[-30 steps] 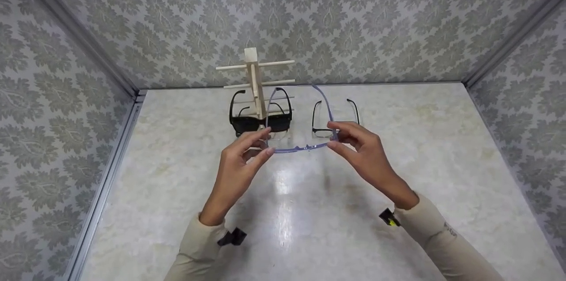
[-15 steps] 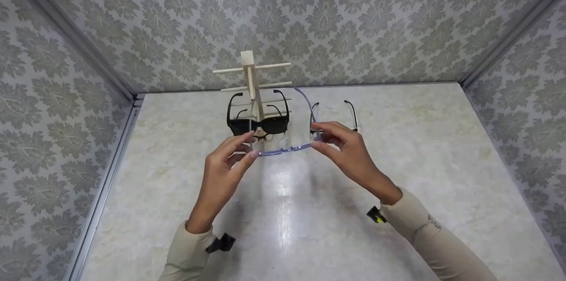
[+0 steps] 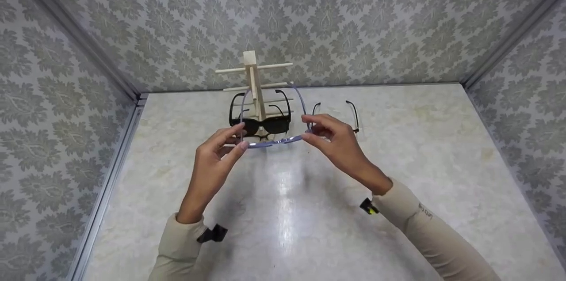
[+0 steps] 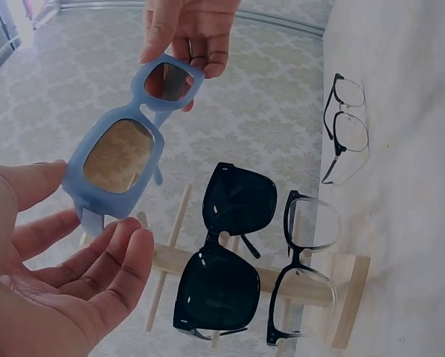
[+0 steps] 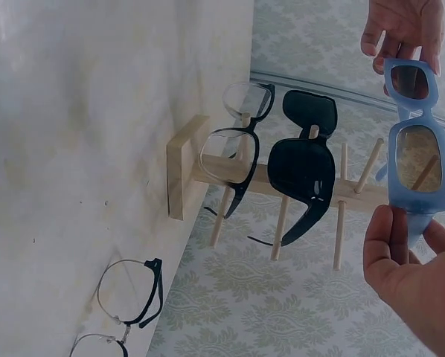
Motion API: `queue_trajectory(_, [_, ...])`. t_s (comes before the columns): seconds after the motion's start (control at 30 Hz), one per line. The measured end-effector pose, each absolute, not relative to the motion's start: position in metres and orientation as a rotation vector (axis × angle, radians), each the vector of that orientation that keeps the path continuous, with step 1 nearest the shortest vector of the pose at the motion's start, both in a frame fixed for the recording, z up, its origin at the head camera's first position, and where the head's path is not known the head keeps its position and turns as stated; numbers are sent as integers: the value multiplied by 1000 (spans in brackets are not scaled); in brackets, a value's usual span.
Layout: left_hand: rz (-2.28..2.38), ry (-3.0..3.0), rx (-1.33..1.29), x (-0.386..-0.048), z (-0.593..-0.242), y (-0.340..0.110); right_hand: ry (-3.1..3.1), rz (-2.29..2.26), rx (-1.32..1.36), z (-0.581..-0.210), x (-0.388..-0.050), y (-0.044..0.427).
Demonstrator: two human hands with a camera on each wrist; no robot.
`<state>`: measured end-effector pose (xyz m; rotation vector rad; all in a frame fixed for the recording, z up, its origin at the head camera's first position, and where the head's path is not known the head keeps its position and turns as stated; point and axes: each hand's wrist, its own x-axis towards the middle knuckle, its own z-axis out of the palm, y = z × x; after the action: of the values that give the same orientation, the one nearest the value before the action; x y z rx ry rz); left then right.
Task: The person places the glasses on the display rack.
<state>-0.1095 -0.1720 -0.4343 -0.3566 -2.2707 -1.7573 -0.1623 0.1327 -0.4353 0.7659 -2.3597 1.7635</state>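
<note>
Both hands hold a pair of light blue sunglasses [image 4: 117, 158], temples unfolded and pointing away from me. My left hand [image 3: 210, 164] pinches its left hinge end between thumb and fingers. At the right hinge end, my right hand [image 3: 342, 148] grips it the same way. Just beyond the blue frame stands a wooden eyewear rack [image 3: 250, 58] with crosswise pegs. Black sunglasses [image 3: 277, 125] rest on a middle level of the rack. Below them sit dark-browed clear glasses [image 5: 251, 167], partly hidden in the head view.
Another pair of clear glasses [image 3: 356, 117] lies on the marbled table [image 3: 420, 148] right of the rack, partly covered by my right hand in the head view. Patterned wall panels [image 3: 300, 16] enclose the table at the back and sides.
Both hands have carried the blue sunglasses leftward, from between the rack and the table glasses to in front of the rack, and lately a little farther forward. The grip is unchanged.
</note>
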Motion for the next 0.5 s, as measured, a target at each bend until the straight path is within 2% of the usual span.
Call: queue_trajectory(0.5, [-1724, -2277, -316, -120, -424, -183, -2381, 1853, 813, -424, -178, 120])
